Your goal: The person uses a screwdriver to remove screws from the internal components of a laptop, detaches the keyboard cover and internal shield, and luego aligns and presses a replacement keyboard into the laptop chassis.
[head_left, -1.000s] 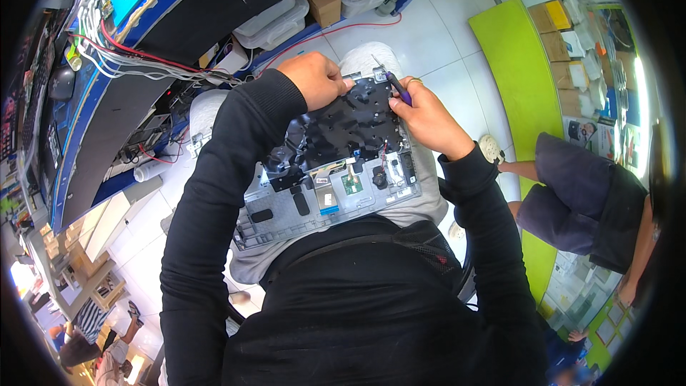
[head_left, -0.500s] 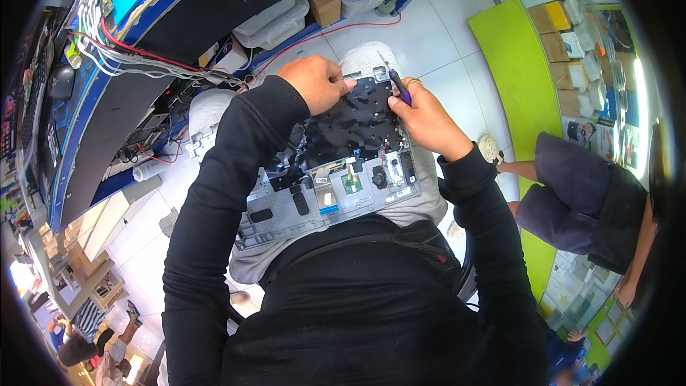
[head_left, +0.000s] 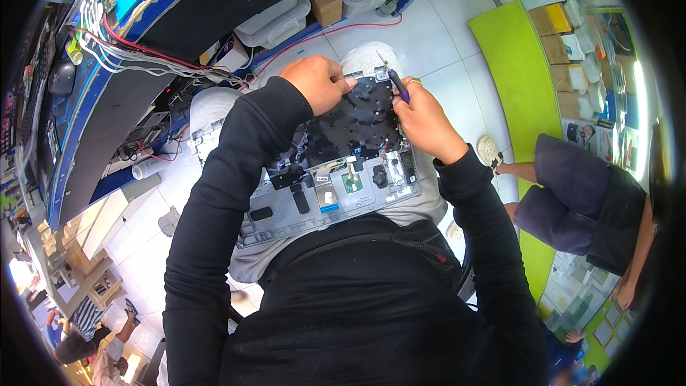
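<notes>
A silver laptop palmrest case (head_left: 282, 216) lies across my lap, its inner side facing up. Black film (head_left: 354, 125) covers the keyboard area, and a small green circuit board (head_left: 352, 184) sits near the close edge. My left hand (head_left: 318, 83) rests at the far edge of the film, fingers bent and pinched together; whatever is between the fingertips is hidden. At the far right corner, my right hand (head_left: 425, 118) is closed around a screwdriver with a purple handle (head_left: 400, 86). The screwdriver's thin shaft points away, up and to the left, beside a metal hinge mount.
A blue-edged desk (head_left: 136, 36) with bundled cables (head_left: 136, 57) stands at the left. Clear plastic bins (head_left: 275, 25) and a cardboard box (head_left: 324, 4) sit beyond my knees. Right of me, a person in dark shorts (head_left: 564, 211) is by a lime-green counter panel (head_left: 511, 64).
My right hand has shifted slightly, and the screwdriver handle has tilted a little. My left hand stays nearly in place at the far edge of the film.
</notes>
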Action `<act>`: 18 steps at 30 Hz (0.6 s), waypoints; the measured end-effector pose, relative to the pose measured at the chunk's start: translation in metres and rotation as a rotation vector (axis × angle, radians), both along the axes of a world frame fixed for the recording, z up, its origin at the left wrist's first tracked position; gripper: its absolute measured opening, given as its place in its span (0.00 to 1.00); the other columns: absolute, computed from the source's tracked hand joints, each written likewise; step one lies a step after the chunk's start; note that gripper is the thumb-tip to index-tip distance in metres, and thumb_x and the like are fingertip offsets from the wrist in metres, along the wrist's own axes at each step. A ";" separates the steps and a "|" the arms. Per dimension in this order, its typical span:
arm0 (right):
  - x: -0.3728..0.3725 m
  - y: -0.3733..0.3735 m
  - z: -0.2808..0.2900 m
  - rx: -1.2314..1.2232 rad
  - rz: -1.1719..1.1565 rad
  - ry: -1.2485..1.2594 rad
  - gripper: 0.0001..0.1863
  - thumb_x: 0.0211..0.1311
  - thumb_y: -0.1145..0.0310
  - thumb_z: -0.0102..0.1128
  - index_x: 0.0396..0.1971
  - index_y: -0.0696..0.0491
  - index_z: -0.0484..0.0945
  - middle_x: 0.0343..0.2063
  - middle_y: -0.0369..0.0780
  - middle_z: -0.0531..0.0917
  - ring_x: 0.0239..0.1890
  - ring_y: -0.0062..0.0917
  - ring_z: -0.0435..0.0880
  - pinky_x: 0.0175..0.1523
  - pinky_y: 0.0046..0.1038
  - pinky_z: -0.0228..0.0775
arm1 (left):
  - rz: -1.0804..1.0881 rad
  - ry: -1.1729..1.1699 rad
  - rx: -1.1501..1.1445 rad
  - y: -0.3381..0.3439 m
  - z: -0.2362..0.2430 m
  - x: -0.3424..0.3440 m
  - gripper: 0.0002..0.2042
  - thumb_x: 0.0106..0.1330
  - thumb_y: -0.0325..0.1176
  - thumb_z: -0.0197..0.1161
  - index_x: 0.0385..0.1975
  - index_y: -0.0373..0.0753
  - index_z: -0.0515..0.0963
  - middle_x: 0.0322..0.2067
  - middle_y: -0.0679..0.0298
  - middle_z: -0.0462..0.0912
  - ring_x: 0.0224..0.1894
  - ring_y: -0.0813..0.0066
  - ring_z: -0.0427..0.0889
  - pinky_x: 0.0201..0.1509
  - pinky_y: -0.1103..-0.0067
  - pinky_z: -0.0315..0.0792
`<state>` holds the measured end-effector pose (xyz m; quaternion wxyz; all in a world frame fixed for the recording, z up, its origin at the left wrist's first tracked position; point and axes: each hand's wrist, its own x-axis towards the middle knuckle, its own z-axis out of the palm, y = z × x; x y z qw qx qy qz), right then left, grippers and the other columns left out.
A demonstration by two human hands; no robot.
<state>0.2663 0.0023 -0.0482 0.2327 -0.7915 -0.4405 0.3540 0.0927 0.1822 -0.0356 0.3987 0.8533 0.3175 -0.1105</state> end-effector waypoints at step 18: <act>-0.010 0.008 0.021 -0.008 0.000 -0.090 0.18 0.72 0.67 0.62 0.52 0.66 0.77 0.47 0.58 0.85 0.53 0.54 0.84 0.58 0.43 0.74 | 0.002 0.007 -0.165 0.005 -0.006 0.001 0.21 0.74 0.52 0.63 0.35 0.37 0.87 0.30 0.53 0.88 0.35 0.60 0.87 0.46 0.67 0.79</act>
